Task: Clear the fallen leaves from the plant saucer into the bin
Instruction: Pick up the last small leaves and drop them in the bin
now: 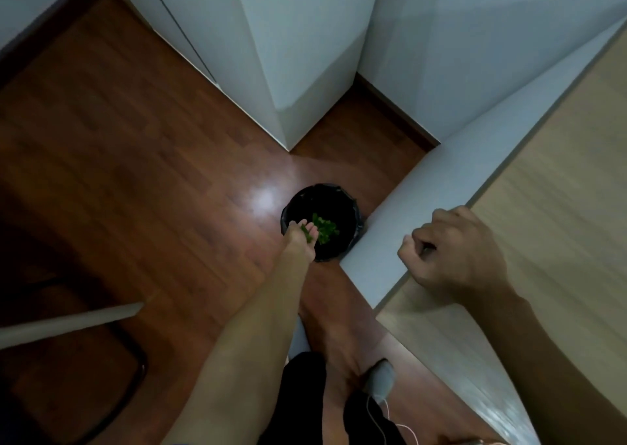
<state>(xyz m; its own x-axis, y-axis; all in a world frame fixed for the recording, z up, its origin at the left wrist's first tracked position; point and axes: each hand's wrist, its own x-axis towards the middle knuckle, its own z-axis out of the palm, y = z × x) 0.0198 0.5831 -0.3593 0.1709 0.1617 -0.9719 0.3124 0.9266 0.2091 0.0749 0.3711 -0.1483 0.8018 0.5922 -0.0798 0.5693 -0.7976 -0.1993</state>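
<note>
A small round bin (342,203) lined with a black bag stands on the wooden floor, against the corner of a desk. Green leaves (326,228) lie inside it or are dropping into it. My left hand (301,237) reaches down over the bin's near rim, fingers spread, with a few green leaf bits (308,236) still on the fingers. My right hand (454,251) rests as a loose fist on the desk's edge, nothing visible in it. The plant saucer is not in view.
The light wood desk (549,207) with a white edge runs along the right. White cabinets (305,54) stand behind the bin. A dark chair (112,359) is at lower left. My legs, a grey slipper (381,382) and a thin white cable show at the bottom.
</note>
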